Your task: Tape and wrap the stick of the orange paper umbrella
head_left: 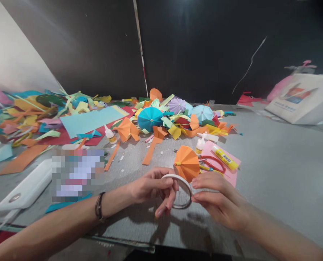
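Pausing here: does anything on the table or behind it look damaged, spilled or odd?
The dark wall has a crooked pale line, possibly a scratch or thread, that stands out against the black. Cut paper scraps are heaped untidily across the back of the table. The white ring in the left hand looks undamaged.

No wording can be read. The white bag at upper right bears an orange-and-blue logo above blurred blue lettering; a yellow tube right of centre shows a barcode; yellow labels on two small bottles are too small.
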The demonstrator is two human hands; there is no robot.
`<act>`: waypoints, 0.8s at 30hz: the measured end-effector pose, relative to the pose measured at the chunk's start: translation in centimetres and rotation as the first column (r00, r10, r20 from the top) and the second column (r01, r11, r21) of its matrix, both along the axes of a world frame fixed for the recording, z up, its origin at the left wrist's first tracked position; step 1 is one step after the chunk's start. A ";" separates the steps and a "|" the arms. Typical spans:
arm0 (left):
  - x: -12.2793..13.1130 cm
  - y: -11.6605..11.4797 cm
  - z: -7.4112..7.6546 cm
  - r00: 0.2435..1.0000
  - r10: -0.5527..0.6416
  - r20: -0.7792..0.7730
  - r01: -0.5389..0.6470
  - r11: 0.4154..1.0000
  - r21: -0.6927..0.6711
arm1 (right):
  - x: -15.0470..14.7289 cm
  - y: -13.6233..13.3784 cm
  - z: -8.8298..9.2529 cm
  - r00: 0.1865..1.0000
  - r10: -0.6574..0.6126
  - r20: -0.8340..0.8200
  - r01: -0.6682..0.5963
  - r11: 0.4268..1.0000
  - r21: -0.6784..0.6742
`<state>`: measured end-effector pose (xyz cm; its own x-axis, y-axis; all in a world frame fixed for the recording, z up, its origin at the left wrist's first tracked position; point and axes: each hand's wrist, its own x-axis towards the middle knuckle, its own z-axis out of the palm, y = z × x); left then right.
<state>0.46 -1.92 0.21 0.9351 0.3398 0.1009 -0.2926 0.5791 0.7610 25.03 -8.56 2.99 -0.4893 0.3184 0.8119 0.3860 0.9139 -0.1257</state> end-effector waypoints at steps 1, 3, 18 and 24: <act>0.0 0.0 0.0 1.000 0.000 -0.005 0.000 1.000 0.009 | 0.1 0.0 -0.1 1.000 0.000 0.007 0.000 1.000 0.004; -0.1 0.0 0.1 1.000 0.002 -0.011 -0.002 1.000 0.027 | 0.2 0.0 -0.5 1.000 -0.005 0.017 0.005 1.000 0.012; 0.1 -1.6 1.2 0.973 0.172 -0.154 -0.114 0.939 0.324 | 0.1 0.1 -0.9 0.985 -0.073 0.157 0.083 0.995 -0.056; 0.4 -3.1 1.7 0.883 0.457 -0.106 -0.212 0.590 0.779 | 0.1 0.0 -0.9 0.977 -0.031 0.210 0.050 0.995 -0.084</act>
<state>0.89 -5.06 1.94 0.7961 0.5605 0.2283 -0.0627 -0.2988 0.9523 25.09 -8.58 2.12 -0.6297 0.4075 0.6614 0.4487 0.8858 -0.1186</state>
